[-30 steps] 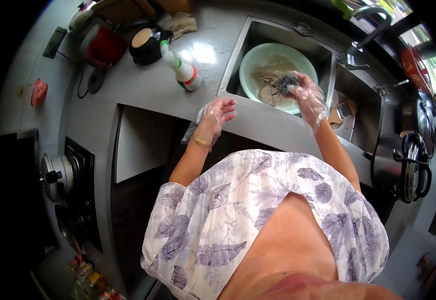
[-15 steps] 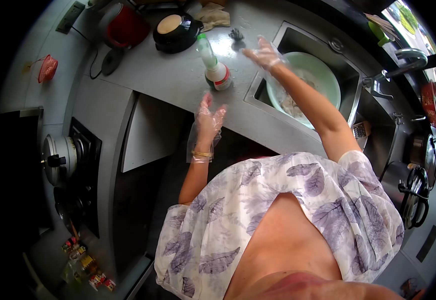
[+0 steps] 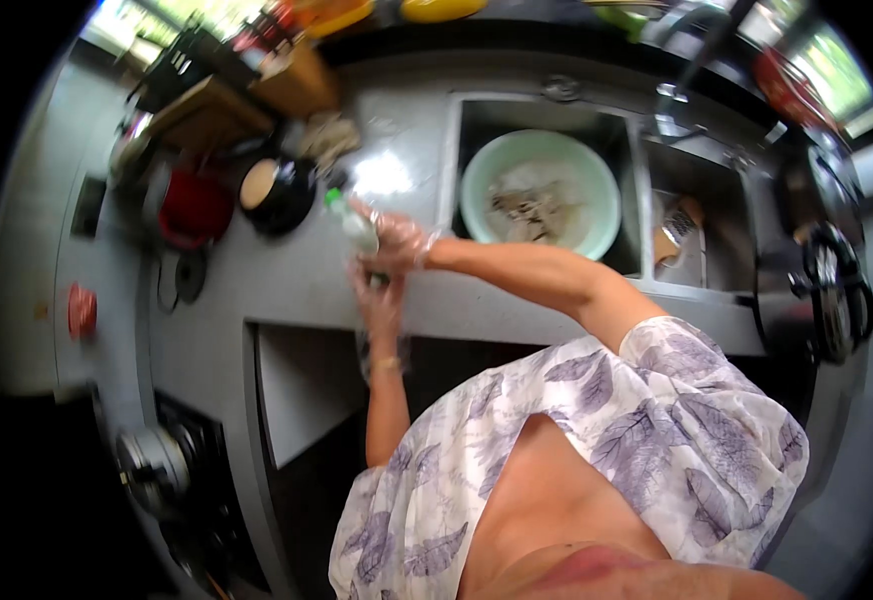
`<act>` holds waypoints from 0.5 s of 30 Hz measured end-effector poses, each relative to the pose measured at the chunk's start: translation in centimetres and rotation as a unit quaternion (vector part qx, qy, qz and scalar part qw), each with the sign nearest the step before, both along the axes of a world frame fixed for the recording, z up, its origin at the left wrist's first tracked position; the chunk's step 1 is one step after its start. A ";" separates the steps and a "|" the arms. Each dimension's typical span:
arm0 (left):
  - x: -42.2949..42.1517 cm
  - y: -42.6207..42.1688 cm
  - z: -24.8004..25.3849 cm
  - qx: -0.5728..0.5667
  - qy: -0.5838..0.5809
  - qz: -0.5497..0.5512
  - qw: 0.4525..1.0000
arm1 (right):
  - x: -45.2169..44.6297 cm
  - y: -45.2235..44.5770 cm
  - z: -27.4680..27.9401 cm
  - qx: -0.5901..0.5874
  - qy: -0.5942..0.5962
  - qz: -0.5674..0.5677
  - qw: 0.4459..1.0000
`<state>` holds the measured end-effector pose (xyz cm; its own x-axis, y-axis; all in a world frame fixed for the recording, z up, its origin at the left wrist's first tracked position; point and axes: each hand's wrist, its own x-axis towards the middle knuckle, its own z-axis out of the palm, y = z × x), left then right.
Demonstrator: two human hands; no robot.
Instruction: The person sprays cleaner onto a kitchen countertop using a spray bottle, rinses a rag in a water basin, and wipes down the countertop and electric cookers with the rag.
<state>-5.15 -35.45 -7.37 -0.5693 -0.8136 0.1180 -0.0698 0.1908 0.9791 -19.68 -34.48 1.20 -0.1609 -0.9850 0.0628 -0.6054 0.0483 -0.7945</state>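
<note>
A bottle (image 3: 358,228) with a green cap and a pale, see-through neck stands tilted at the counter's front edge. My right hand (image 3: 404,242), in a clear plastic glove, is closed round its upper body from the right. Below it, my left hand (image 3: 381,300), also gloved, is wrapped at the bottle's lower end. The fingers and most of the bottle's label are partly covered and smeared by motion. To the right, a pale green basin (image 3: 605,195) sits in the sink, with cloudy water and greyish-brown pieces in it.
The sink (image 3: 454,165) has a second bay holding a grater (image 3: 675,232). Left of the bottle are a black pot (image 3: 292,205), a red pot (image 3: 195,208) and a crumpled cloth (image 3: 329,138). A pressure cooker (image 3: 153,466) stands on the stove at lower left.
My right hand has moved left from beside the sink onto the bottle. My left hand has closed in on the bottle's lower end. The camera view has shifted and turned.
</note>
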 end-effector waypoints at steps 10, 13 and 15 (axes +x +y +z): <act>-11.0 17.2 8.0 0.695 0.067 -0.353 0.623 | -7.6 26.8 10.2 -0.166 -0.068 -0.346 0.921; -15.9 26.4 11.9 0.757 -0.040 -0.356 0.547 | -6.6 34.9 9.0 -0.256 -0.030 -0.490 0.833; -18.0 33.6 11.8 0.720 -0.052 -0.430 0.542 | -6.4 43.0 8.3 -0.241 0.047 -0.520 0.818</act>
